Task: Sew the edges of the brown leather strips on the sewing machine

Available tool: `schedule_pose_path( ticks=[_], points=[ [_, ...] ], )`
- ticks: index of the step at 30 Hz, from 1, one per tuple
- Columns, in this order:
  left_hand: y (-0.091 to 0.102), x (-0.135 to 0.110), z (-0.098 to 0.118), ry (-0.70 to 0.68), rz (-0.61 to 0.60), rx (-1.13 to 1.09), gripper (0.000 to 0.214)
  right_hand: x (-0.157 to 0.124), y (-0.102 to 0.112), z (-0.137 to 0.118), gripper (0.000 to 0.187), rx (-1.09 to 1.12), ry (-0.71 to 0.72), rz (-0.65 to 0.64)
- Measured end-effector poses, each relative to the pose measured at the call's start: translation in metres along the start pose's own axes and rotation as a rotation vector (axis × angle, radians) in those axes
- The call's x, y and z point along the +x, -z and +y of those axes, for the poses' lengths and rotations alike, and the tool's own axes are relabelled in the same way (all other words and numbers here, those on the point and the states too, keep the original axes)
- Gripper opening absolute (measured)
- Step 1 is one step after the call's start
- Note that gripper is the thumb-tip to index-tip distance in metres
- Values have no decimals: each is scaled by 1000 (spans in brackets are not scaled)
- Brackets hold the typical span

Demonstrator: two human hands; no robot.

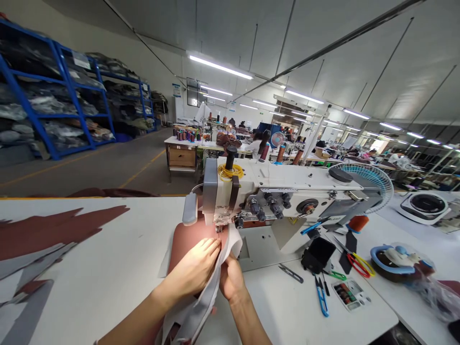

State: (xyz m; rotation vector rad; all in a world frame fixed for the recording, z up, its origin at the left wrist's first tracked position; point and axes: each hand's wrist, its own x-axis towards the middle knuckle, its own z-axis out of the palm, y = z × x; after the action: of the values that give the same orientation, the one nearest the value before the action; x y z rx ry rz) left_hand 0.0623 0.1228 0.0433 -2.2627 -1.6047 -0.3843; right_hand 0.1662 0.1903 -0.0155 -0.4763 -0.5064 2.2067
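Observation:
A reddish-brown leather-like panel (184, 239) with a pale grey backing lies under the needle and presser foot (219, 228) of a white sewing machine (251, 179). My left hand (201, 262) rests on the panel, fingers together and bent at its edge, fingertips just in front of the presser foot. On the other side of the raised grey edge, my right hand (232, 279) grips the panel, its thumb against the backing and its other fingers partly hidden. The grey-backed strip hangs down between both forearms toward me.
Right of the machine lie thread snips (291, 273), blue snips (321, 297), red-and-yellow-handled scissors (359, 264), a black box (318, 254) and a bobbin tray (349, 293). Further cut pieces (53, 230) lie on the left. Blue shelves (53, 100) stand behind; people sit at distant machines.

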Motion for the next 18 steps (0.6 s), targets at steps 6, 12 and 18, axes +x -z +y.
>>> schedule_pose_path(
  ticks=[6,12,18],
  points=[
    [-1,-2,-2,16,41,-73,31,1,-2,-3,24,-2,29,-52],
    [9,0,1,-21,-46,40,29,3,2,-3,21,7,18,-43],
    [17,2,2,-31,-129,8,28,3,0,-4,27,-27,13,-59]
  ],
)
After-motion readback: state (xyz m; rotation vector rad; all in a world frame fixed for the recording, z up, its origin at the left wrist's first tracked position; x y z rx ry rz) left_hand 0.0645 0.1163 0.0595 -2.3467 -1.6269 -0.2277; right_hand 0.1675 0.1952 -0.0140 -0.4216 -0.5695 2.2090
